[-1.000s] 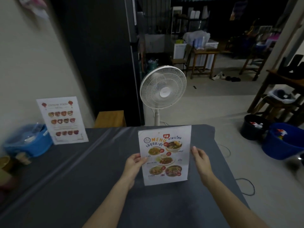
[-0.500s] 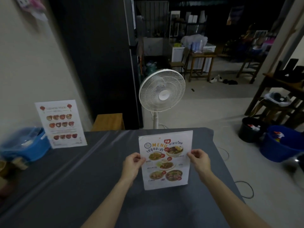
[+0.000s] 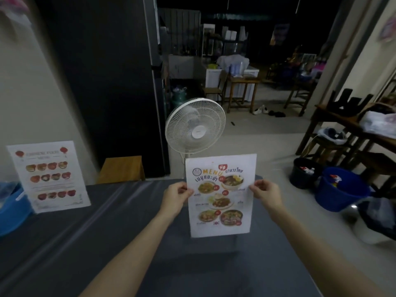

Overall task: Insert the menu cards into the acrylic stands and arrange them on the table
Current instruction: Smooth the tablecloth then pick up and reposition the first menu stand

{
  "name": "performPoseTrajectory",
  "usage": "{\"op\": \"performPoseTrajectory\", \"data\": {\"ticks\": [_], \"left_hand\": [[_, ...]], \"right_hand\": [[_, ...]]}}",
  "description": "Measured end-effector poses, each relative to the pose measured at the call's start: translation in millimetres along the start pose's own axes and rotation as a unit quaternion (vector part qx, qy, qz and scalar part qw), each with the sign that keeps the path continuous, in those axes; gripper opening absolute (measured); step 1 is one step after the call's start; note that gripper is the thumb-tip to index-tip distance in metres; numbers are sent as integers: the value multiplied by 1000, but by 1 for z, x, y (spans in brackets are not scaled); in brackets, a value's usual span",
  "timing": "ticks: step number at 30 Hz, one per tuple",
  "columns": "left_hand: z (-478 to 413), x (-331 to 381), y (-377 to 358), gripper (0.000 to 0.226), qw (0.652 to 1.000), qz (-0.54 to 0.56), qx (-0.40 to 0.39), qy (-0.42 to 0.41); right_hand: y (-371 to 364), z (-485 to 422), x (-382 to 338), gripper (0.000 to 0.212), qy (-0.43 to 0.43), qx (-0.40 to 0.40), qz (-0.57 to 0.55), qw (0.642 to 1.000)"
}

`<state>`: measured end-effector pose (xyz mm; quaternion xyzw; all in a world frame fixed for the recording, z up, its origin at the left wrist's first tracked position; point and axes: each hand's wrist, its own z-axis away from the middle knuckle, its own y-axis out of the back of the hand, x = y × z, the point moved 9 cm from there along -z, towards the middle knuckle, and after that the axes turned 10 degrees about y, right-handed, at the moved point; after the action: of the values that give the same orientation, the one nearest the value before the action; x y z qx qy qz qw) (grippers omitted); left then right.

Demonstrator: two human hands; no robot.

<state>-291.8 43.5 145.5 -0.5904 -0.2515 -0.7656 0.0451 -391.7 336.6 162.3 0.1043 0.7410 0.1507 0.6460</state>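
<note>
A white menu card (image 3: pixel 220 196) with food photos and orange "MENU" lettering stands upright over the grey table (image 3: pixel 85 243), near its far right part. My left hand (image 3: pixel 174 197) pinches its left edge and my right hand (image 3: pixel 266 195) pinches its right edge, both at mid height. I cannot tell whether an acrylic stand surrounds it; the lower edge looks close to the tabletop. A second menu card (image 3: pixel 48 175) with rows of red dishes stands upright at the far left of the table, by the wall.
A blue tub (image 3: pixel 12 211) sits at the table's left edge. Beyond the far edge stand a white pedestal fan (image 3: pixel 196 128) and a wooden stool (image 3: pixel 122 169). On the floor to the right are a black bucket (image 3: pixel 305 175) and a blue bucket (image 3: pixel 340 188).
Both hands slid up the card's edges from the lower half to mid height. The card now sits higher and farther from me, reaching the table's far edge.
</note>
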Motion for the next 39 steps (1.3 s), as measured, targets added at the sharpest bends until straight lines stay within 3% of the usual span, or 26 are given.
{"op": "performPoseTrajectory", "data": {"ticks": [11,14,21,29,33,36,39], "left_hand": [[-88,59,-65,7,1000,-2,-12,-9],[-123,63,-84,7,1000,-9,-6,-2],[-187,53,-117,23,999,-8,33,23],[-224,45,-144,16,999,-9,37,27],[-234,44,-150,24,999,-7,33,25],[-235,45,-155,14,1000,-11,26,13],[-236,43,-157,9,1000,-12,25,0]], "right_hand": [[29,-113,26,19,-16,12,-6,1000],[33,-151,38,12,-19,17,-6,1000],[29,-221,67,15,-30,42,1,999],[22,-247,108,16,-65,50,-13,997],[19,-255,117,12,-68,54,-17,996],[19,-260,127,7,-80,60,-21,995],[20,-262,136,16,-80,64,-23,994]]}}
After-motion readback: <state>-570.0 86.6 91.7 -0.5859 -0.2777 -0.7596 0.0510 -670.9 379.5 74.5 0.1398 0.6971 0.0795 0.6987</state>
